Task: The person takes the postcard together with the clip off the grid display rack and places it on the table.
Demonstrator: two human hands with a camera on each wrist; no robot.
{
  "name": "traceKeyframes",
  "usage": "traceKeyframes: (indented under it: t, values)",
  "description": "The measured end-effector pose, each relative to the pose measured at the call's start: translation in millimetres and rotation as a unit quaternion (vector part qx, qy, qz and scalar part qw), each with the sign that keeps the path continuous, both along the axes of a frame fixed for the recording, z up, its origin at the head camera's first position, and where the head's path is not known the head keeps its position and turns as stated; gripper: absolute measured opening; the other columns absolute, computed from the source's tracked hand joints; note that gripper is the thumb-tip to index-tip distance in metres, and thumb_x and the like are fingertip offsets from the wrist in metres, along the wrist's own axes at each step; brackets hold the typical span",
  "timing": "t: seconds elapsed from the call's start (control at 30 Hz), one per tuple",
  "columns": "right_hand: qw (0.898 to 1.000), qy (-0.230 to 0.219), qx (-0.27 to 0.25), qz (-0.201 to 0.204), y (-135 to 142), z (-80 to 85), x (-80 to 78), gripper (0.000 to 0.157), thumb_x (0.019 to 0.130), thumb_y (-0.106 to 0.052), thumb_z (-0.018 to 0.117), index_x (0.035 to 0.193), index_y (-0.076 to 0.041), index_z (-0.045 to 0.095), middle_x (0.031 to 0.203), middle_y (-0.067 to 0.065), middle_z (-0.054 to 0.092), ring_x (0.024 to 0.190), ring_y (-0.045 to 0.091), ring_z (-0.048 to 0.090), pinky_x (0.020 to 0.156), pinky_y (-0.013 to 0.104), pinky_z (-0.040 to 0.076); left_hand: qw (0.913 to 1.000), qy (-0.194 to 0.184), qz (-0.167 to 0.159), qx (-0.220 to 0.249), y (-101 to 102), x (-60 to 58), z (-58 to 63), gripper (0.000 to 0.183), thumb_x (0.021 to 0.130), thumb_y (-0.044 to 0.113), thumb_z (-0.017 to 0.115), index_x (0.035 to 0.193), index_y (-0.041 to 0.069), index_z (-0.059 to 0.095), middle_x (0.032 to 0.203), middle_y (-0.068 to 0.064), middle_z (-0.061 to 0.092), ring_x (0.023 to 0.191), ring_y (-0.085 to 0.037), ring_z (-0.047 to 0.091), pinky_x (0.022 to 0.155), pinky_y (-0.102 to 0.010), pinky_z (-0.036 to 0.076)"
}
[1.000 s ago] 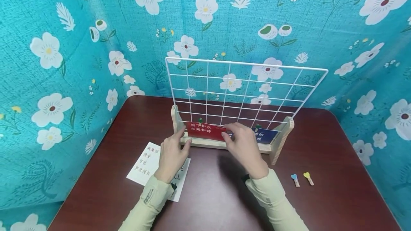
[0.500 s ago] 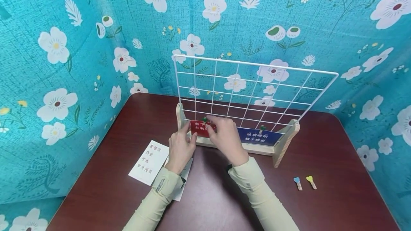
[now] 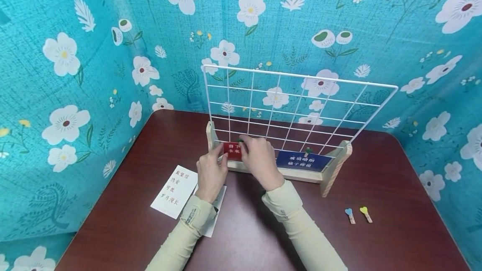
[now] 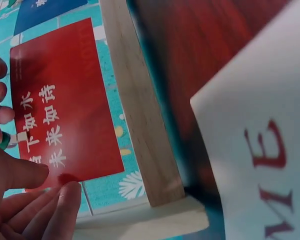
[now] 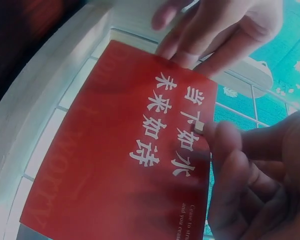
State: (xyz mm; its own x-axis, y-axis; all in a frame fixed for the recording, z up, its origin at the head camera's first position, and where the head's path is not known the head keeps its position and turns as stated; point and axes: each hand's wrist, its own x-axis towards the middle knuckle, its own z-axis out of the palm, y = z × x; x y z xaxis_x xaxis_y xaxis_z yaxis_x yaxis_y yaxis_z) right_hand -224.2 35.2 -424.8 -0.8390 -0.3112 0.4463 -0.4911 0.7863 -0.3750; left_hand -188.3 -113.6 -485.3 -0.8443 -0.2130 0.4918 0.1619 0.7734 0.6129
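Observation:
A red card (image 3: 231, 152) with white characters stands against the lower left of a white wire grid (image 3: 278, 95). My left hand (image 3: 211, 175) pinches its left edge between thumb and fingers. At the card's upper edge, my right hand (image 3: 260, 160) pinches a small green-topped clothespin (image 4: 6, 141), mostly covered by the fingers in the head view. The pin's wooden tip (image 5: 199, 127) overlaps the card's front in the right wrist view. To the right, a blue card (image 3: 301, 162) hangs on the grid under another green clothespin (image 3: 308, 151).
Wooden feet (image 3: 335, 168) support the grid on a dark red-brown table (image 3: 395, 170). Blue (image 3: 350, 216) and yellow (image 3: 365, 214) heart clothespins lie at the right. A white card (image 3: 175, 191) lies at the left, beside another white card (image 3: 214, 216) partly under the left forearm.
My right hand has moved left from the red card's right end to the clothespin on its upper edge, uncovering the blue card. My left hand stays at the left edge. The head view has shifted slightly.

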Motion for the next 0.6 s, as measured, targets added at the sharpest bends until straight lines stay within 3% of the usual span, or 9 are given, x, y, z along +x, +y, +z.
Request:
traceKeyframes:
  t: [0.23,0.6]
  values:
    - [1.0,0.022,-0.004,-0.007,0.7,-1.6,-1.4,0.017,0.095,-0.01,0.073,0.11,-0.009,0.082,0.09,0.013,0.082,0.063,0.027,0.074,0.053,0.038,0.059,0.9999,0.009,0.008,-0.005,-1.7,-2.0,2.3,0.025,0.096,0.012,0.074,0.12,0.007,0.077,0.103,-0.011,0.082,0.088,-0.032,0.08,0.07,-0.048,0.062]
    - [0.997,0.072,-0.04,0.006,3.6,-8.8,-3.1,0.017,0.091,-0.005,0.072,0.101,-0.011,0.084,0.08,0.009,0.081,0.059,0.026,0.072,0.048,0.038,0.054,0.9999,0.012,0.011,-0.003,-6.5,-2.0,1.7,0.015,0.095,0.012,0.075,0.108,0.007,0.08,0.092,-0.009,0.083,0.08,-0.031,0.08,0.067,-0.048,0.06]
